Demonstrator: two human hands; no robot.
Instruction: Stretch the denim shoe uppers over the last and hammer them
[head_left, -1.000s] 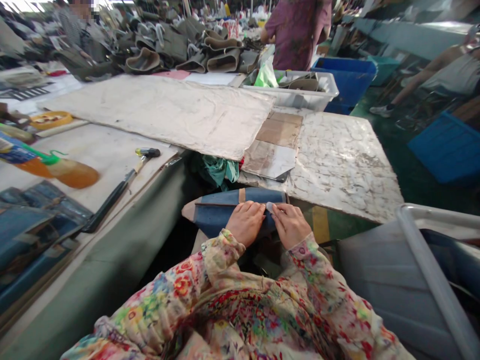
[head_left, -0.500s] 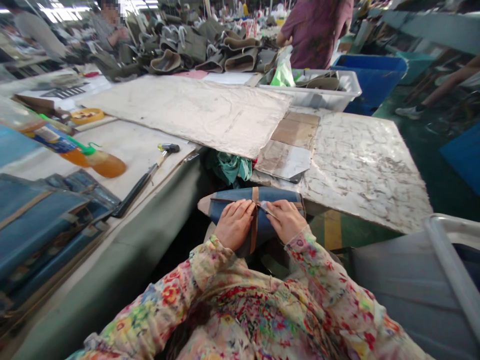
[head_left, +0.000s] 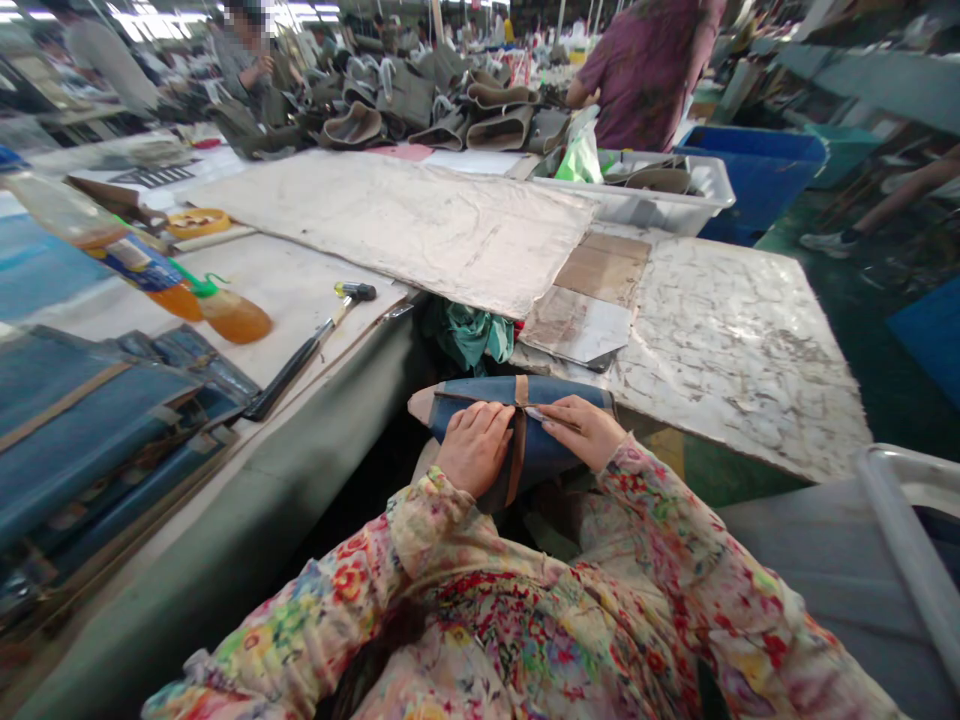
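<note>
On my lap rests a blue leather bag piece [head_left: 555, 460] with pale brown edging, crossed by a tan strap [head_left: 516, 460]. My left hand [head_left: 474, 450] grips its upper side, fingers together, with the fingertips beside the strap. From the right, my right hand [head_left: 589, 432] pinches a slim tool with a pale, shiny tip [head_left: 535, 413]. That tip meets the piece where the strap crosses its top seam. The tool's kind is too small to make out, and its far end is hidden by my fingers.
More blue leather pieces [head_left: 67, 400] lie on the left table near a hammer [head_left: 300, 362] and a small glue bottle [head_left: 236, 315]. Ahead are a pale board [head_left: 405, 220] and a scuffed tabletop [head_left: 735, 340]. A grey bin [head_left: 825, 540] stands right. Co-workers are beyond.
The view has shifted slightly, so the surroundings sit further right. My right hand has turned flatter over the piece, its tool tip still by the strap. My left hand keeps its place.
</note>
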